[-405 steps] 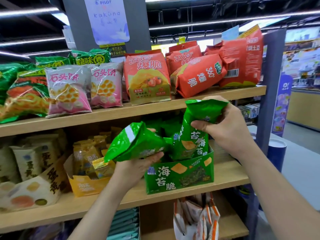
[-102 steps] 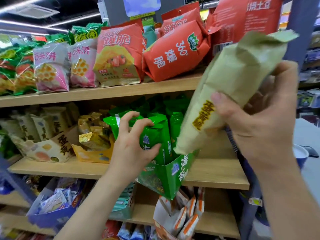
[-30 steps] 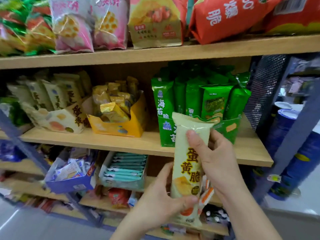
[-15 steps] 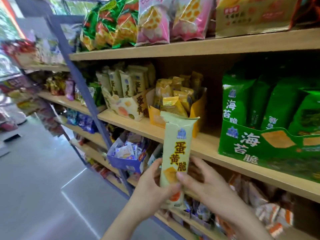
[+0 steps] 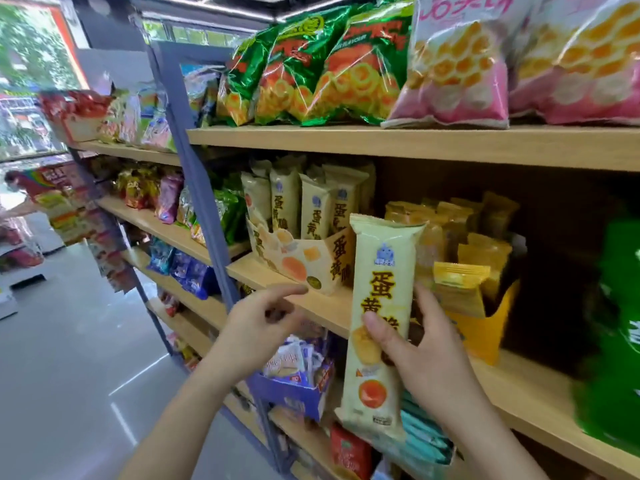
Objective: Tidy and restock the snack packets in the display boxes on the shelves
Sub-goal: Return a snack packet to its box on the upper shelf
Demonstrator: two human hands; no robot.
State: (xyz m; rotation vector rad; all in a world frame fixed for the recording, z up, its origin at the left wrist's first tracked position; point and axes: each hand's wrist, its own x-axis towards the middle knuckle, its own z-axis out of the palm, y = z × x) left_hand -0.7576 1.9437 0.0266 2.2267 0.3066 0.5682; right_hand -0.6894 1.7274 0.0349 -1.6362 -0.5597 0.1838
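Note:
My right hand [image 5: 424,344] holds a tall pale-yellow snack packet [image 5: 379,271] upright, thumb across its front, in front of the middle shelf [image 5: 332,310]. My left hand [image 5: 258,322] hovers empty to the left of it, fingers loosely curled, forefinger stretched toward the cream display box [image 5: 304,261]. That box stands on the shelf's left end and holds several matching pale-yellow packets [image 5: 313,206]. Right of it an orange display box [image 5: 485,327] holds several gold packets [image 5: 457,285]. A green display box [image 5: 616,358] shows blurred at the far right.
The top shelf [image 5: 415,143] carries green-and-red crisp bags [image 5: 311,64] and pink bags [image 5: 460,64]. Below, a blue box [image 5: 294,386] holds small packets, with teal packs [image 5: 426,441] beside it. A blue upright post [image 5: 197,188] divides the shelving. Grey aisle floor [image 5: 69,358] lies to the left.
My left hand has let go of the pale-yellow packet and moved left toward the cream box. My right hand alone now holds it. The view has come closer to the shelf.

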